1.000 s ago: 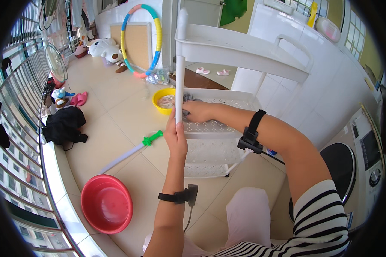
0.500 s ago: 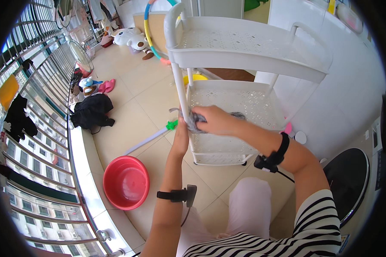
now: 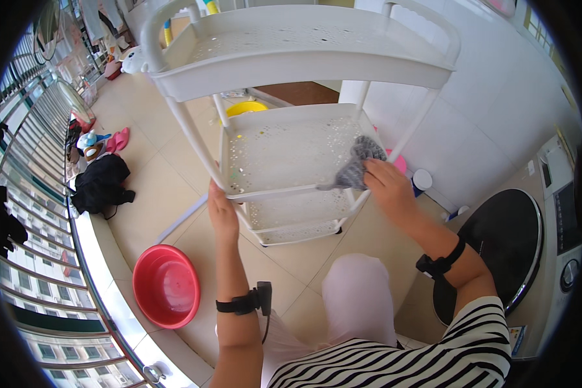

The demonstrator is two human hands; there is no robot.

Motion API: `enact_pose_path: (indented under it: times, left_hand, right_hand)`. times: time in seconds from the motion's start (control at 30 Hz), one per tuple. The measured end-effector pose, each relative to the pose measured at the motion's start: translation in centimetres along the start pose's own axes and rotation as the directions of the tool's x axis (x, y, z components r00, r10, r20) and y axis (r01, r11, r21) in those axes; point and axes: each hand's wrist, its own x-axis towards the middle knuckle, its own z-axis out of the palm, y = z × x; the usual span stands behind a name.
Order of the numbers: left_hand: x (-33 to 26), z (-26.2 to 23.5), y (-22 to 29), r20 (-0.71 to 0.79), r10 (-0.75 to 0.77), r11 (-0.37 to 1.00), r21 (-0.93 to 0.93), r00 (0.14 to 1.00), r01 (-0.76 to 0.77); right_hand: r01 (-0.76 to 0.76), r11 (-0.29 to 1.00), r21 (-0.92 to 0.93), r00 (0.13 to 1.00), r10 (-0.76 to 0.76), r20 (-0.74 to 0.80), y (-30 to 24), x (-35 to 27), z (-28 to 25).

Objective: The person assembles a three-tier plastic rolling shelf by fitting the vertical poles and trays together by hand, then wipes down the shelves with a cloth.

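In front of me stands a white three-tier rolling cart (image 3: 304,68) with perforated shelves. At the front left corner of its middle shelf (image 3: 284,152), my left hand (image 3: 222,213) is closed around the post, with some fingers hidden behind it. A crumpled grey cloth (image 3: 354,167) is gripped in my right hand (image 3: 389,189) near the right front corner of that same shelf. Part of the cloth lies on the shelf and a tail of it trails left along the front rim.
A red basin (image 3: 167,286) stands on the floor at the left, beside a low tiled ledge and window bars. Behind the cart is a yellow basin (image 3: 246,107). Black clothing (image 3: 103,184) lies farther left. A front-loading washer (image 3: 498,246) is close on my right.
My right hand has carried the cloth from the left front post to the right end of the middle shelf. My left hand stays at the left post. The view has turned right.
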Motion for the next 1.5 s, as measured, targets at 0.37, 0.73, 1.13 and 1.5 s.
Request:
enact_pose_path:
  times: [0.37, 0.73, 1.13, 1.5]
  left_hand:
    - [1.0, 1.3, 1.2, -0.045, 0.164, 0.986, 0.043, 0.985, -0.162]
    - [9.4, 0.8, -1.1, 0.172, -0.209, 0.967, -0.111, 0.963, 0.229]
    - [0.3, 11.7, 5.7, 0.474, 0.409, 0.580, 0.525, 0.780, -0.623]
    - [-2.1, 13.3, 4.3, 0.458, 0.333, 0.591, 0.580, 0.824, -0.561]
  right_hand:
    - [0.063, 0.962, 0.267, 0.996, -0.042, -0.082, 0.6, -3.7, -3.0]
    - [-0.456, 0.522, 0.721, 0.833, 0.535, 0.139, 3.3, -8.6, -2.4]
    - [-0.131, -0.237, 0.963, 0.479, 0.835, 0.271, 3.1, -1.4, 0.0]
    - [-0.117, 0.883, 0.454, 0.982, 0.171, -0.081, 2.8, 1.2, 5.8]
